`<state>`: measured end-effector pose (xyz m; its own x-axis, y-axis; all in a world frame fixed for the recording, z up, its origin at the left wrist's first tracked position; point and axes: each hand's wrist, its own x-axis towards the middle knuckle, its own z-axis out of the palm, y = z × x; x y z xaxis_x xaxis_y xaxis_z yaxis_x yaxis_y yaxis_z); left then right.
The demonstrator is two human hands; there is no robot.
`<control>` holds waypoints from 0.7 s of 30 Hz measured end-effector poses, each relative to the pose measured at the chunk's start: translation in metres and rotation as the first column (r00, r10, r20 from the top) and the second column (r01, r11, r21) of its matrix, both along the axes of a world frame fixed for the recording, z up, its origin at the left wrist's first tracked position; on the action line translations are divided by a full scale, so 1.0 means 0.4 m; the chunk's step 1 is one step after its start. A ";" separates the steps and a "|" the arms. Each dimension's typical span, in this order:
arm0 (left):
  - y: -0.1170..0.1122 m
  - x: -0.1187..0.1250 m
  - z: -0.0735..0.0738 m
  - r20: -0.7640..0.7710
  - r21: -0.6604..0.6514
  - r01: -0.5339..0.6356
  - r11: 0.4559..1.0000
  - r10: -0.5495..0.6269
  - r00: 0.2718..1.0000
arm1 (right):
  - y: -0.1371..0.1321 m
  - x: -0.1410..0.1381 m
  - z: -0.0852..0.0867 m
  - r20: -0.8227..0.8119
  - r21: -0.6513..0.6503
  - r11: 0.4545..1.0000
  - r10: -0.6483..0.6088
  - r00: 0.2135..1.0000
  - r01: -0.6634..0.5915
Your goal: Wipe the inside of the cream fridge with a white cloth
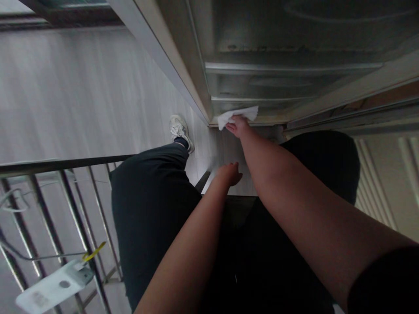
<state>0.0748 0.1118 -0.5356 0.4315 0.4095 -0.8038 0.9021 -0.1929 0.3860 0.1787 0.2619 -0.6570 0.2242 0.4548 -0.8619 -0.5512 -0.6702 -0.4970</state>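
My right hand (238, 126) reaches far down and presses a white cloth (238, 115) against the bottom edge of a grey metal door (288, 52), fingers closed on the cloth. My left hand (230, 173) hangs lower and nearer to me, above my dark trousers (153, 205); its fingers curl loosely and hold nothing that I can see. My left foot in a white sneaker (181, 131) stands on the pale tiled floor (81, 96) beside the door frame.
A metal railing with dark handrail (59, 165) runs along the left. A white device (54, 285) with grey cables and a yellow tie hangs on the railing at the lower left. The door's frame and threshold (343, 117) stretch to the right.
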 end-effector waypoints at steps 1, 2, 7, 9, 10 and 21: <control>0.002 0.002 0.006 -0.027 -0.003 0.005 1.000 -0.005 1.000 | -0.002 0.002 0.004 -0.042 -0.018 0.999 0.035 0.999 -0.035; 0.004 0.005 0.011 -0.045 -0.003 0.008 1.000 -0.008 0.999 | -0.003 0.004 0.007 -0.075 -0.017 0.997 0.076 0.994 -0.077; 0.002 0.014 0.024 -0.058 -0.018 0.020 1.000 -0.021 0.998 | -0.006 -0.015 0.007 -0.131 0.016 0.978 0.208 0.969 -0.208; -0.003 0.017 0.027 -0.036 -0.036 0.035 0.999 -0.037 0.999 | -0.004 -0.032 0.003 -0.133 -0.013 0.974 0.220 0.966 -0.224; -0.005 0.018 0.029 -0.025 -0.046 0.043 0.998 -0.045 0.999 | -0.001 -0.042 0.002 -0.132 -0.033 0.973 0.222 0.966 -0.228; 0.004 0.027 0.026 -0.001 -0.079 0.043 0.996 -0.043 0.999 | 0.058 -0.059 -0.095 -0.162 -0.124 0.975 0.166 0.973 -0.187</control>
<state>0.0857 0.1133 -0.5250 0.4451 0.3258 -0.8341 0.8947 -0.2006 0.3991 0.1551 0.2850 -0.6951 0.0147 0.3506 -0.9364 -0.4793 -0.8194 -0.3143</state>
